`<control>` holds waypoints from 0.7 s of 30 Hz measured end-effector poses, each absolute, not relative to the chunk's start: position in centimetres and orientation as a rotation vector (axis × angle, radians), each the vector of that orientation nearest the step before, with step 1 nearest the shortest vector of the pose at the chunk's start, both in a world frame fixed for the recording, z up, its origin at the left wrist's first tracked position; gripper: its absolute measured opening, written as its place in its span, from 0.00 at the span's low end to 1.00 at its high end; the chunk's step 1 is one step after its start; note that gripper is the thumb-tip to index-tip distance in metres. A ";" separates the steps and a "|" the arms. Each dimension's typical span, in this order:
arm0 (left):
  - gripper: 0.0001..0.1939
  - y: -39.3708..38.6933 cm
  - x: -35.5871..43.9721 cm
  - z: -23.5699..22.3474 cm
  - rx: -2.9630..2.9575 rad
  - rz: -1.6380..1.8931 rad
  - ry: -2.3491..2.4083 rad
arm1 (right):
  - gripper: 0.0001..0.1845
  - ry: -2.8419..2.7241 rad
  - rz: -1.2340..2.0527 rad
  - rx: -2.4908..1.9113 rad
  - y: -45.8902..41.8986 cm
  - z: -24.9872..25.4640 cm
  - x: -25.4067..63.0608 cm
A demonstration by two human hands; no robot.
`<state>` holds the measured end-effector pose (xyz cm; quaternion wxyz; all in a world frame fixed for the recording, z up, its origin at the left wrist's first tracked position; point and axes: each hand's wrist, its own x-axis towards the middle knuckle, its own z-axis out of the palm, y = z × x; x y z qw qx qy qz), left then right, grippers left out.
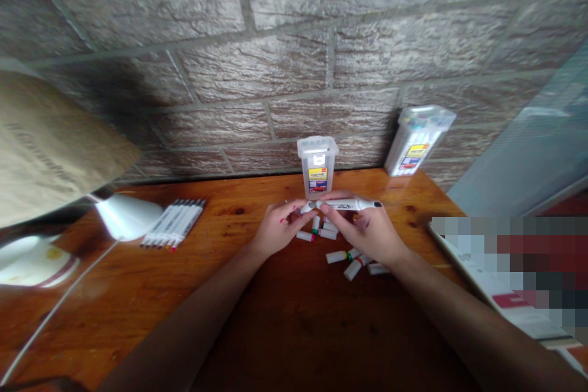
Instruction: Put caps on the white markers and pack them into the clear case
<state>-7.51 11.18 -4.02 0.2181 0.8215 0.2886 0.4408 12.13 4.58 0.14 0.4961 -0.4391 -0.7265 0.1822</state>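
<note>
Over the middle of a wooden table (294,318), my right hand (367,234) grips a white marker (351,204) held level, its dark tip pointing right. My left hand (278,229) pinches a white cap (307,207) at the marker's left end. Several loose white marker caps (342,255) lie on the table under and just in front of my hands. Behind them stands a clear plastic marker box (317,165), open and upright against the brick wall.
A row of several markers (173,223) lies at the left beside a white lamp head (125,215) with its cable. A second clear box full of markers (416,142) leans at the back right. Papers (496,294) sit at the right edge. A brown bag (50,141) hangs at left.
</note>
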 end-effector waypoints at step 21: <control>0.11 10.7 -7.6 -3.5 2.342 1.284 0.824 | 0.23 -1.404 0.392 -1.319 5.3 -0.1 13.3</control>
